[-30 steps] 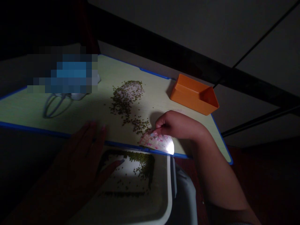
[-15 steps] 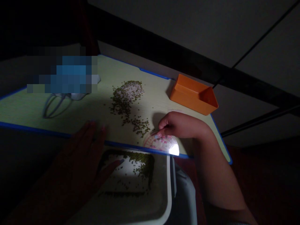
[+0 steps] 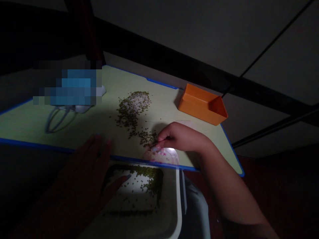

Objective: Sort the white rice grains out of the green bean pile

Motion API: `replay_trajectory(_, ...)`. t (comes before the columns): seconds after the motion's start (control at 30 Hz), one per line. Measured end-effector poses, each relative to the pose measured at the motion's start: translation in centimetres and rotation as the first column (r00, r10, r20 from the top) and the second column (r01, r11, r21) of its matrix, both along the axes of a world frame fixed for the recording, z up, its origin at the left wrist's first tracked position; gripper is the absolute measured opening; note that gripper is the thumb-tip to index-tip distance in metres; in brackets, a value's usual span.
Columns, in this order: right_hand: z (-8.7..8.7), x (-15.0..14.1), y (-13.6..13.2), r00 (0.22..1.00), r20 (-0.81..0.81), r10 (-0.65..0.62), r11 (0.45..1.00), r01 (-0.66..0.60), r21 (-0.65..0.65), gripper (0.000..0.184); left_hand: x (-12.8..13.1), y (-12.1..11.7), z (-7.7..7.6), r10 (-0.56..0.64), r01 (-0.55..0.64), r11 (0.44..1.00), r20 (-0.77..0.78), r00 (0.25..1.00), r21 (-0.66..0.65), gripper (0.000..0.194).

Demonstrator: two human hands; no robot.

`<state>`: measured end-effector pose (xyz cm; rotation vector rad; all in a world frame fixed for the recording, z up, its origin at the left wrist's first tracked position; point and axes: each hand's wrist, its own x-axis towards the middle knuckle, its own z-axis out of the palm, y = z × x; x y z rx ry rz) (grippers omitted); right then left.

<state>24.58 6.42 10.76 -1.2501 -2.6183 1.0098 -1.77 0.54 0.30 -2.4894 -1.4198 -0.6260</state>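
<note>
Pinched between the thumb and fingers of my right hand is a clear, pink-patterned protractor. It lies at the near edge of the pale table, beside a trail of green beans. Farther back, a pile of white rice-like grains mixed with green beans is spread out. Below the edge stands a white bin with green beans inside, mostly toward its far right. My left hand, dark in shadow, has its fingers stretched over the table edge and its thumb above the bin.
An orange open box stands at the table's back right. At the left are a blurred-out blue object and a looped cable. A pale cabinet front rises behind the table, whose rim is blue.
My right hand first moved slightly right with the protractor, then back left toward the bean trail. The bright glare on the protractor shrank. My left hand stayed put; the view shifted slightly.
</note>
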Motion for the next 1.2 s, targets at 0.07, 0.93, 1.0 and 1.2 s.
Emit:
replay_trajectory(0.07,0.2,0.5,0.0,0.999,-0.036,0.004,1.0,-0.005,-0.026,0.031,0.0,0.1,-0.1,-0.004,0.004,1.0,0.005,1.0,0.012,0.081)
replay_trajectory(0.93,2.1,5.1,-0.2,0.967,0.1,-0.235,0.972,0.235,0.01,0.024,-0.8,0.8,-0.7,-0.044,0.045,0.998,-0.025,0.999,0.052,0.08)
replay_trajectory(1.0,2.2,5.3,-0.3,0.964,0.095,-0.249,0.968,0.248,0.018,0.026,-0.8,0.8,-0.6,-0.04,0.041,0.998,-0.027,0.999,0.047,0.08)
replay_trajectory(1.2,2.5,4.9,-0.5,0.965,0.158,-0.208,0.971,0.224,-0.085,0.017,-0.6,0.7,-0.6,-0.033,0.033,0.997,-0.015,0.999,0.065,0.08)
